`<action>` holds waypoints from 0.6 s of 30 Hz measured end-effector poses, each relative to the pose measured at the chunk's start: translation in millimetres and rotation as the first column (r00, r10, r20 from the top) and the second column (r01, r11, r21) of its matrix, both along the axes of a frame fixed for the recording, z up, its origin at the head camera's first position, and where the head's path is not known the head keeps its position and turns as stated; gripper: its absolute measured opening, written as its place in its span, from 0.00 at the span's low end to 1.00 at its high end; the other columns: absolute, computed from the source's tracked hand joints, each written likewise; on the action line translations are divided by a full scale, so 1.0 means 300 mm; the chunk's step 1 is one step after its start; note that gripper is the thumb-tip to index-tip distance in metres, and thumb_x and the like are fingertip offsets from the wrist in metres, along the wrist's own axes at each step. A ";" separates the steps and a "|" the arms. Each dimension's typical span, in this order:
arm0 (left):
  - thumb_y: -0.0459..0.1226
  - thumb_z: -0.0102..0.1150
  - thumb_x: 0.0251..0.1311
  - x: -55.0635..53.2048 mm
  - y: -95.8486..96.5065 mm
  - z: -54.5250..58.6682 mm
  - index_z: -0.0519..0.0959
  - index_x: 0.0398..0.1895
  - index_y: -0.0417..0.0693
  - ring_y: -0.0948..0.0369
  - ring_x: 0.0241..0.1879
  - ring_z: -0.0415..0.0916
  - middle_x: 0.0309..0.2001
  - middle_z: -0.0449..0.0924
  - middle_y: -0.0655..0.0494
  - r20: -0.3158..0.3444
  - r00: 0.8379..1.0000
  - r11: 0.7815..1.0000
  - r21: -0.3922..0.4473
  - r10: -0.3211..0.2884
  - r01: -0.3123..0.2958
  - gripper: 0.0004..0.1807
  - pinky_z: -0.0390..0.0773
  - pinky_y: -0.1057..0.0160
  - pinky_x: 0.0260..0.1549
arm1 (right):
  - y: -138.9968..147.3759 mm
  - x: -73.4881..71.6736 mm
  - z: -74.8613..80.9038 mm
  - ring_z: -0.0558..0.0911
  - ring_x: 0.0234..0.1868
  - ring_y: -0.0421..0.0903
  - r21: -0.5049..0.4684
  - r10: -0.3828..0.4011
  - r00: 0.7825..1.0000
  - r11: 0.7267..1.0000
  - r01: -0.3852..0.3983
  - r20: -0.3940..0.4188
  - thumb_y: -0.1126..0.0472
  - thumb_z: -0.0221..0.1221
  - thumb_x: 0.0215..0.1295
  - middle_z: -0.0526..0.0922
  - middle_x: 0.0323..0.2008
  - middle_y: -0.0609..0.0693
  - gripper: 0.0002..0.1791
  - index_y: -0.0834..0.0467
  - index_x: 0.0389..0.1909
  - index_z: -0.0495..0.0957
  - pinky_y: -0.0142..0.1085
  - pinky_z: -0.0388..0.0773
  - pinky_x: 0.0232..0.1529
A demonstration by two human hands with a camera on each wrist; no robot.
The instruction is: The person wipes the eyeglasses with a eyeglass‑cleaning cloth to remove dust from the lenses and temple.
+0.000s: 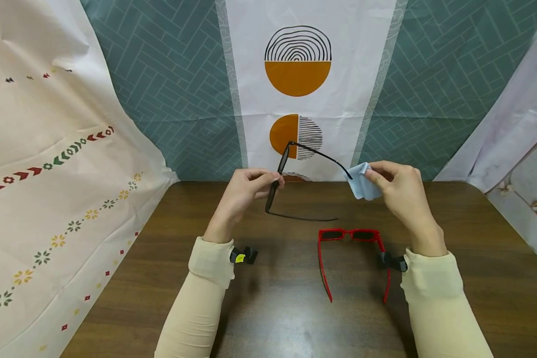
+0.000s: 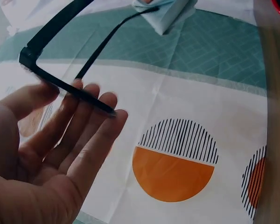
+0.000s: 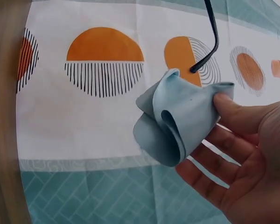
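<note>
Left hand (image 1: 249,186): thumb and fingertips are nearly closed, pinching the black glasses (image 1: 272,191) near the middle of their front.
Black glasses: raised into the air, the front slanting from 1 o'clock to 7; the temples are unfolded, the upper one running toward 4 o'clock, the lower toward 3.
Right hand (image 1: 400,191): at 3 o'clock from the left hand, thumb and fingers close together on one edge of the light blue cloth (image 1: 362,184).
Light blue cloth: folded and bunched, its loose part pointing to 9 o'clock in the head view.
Upper temple tip: overlaps the cloth in the head view; whether they touch, I cannot tell.
Red glasses (image 1: 349,232): on the brown table (image 1: 291,308), at 7 o'clock from the right hand; dark lenses face 12, opened temples point to 6, one partly hidden by the right wrist camera (image 1: 393,261).
Left wrist camera (image 1: 243,256): black with a yellow patch, beside the pale cuff.
Backdrop (image 1: 170,99): at 12 o'clock, green side panels flanking a white strip with orange and lined circles.
Patterned white fabric (image 1: 71,199): at 9 o'clock.
</note>
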State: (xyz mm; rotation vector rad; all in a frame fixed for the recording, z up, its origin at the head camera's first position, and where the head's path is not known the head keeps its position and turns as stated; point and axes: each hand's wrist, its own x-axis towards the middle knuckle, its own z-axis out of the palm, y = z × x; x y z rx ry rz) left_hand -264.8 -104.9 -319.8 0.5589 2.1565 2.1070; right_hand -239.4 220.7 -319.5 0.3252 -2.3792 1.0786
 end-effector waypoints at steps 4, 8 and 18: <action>0.38 0.62 0.72 0.001 0.020 -0.003 0.88 0.45 0.36 0.51 0.50 0.85 0.44 0.88 0.48 -0.051 0.997 0.985 -0.166 -0.062 0.053 0.12 0.83 0.55 0.56 | -0.007 0.007 0.007 0.82 0.37 0.46 0.004 0.006 0.999 1.000 -0.007 0.036 0.62 0.63 0.74 0.89 0.43 0.63 0.14 0.68 0.52 0.86 0.17 0.73 0.34; 0.42 0.65 0.70 0.006 0.051 -0.011 0.91 0.42 0.45 0.58 0.43 0.80 0.41 0.89 0.56 -0.143 0.983 0.922 -0.384 -0.118 0.054 0.11 0.80 0.62 0.46 | -0.023 0.024 0.018 0.84 0.43 0.52 0.040 0.073 0.994 0.996 -0.076 0.082 0.60 0.61 0.77 0.89 0.46 0.62 0.16 0.67 0.54 0.85 0.20 0.73 0.39; 0.44 0.67 0.69 0.020 0.100 -0.041 0.92 0.40 0.54 0.64 0.41 0.81 0.38 0.89 0.66 -0.214 0.962 0.842 -0.538 -0.171 0.029 0.08 0.80 0.62 0.44 | -0.097 0.047 0.026 0.86 0.49 0.58 0.113 0.194 0.973 0.971 -0.208 0.123 0.64 0.58 0.78 0.87 0.51 0.63 0.15 0.68 0.56 0.84 0.56 0.81 0.52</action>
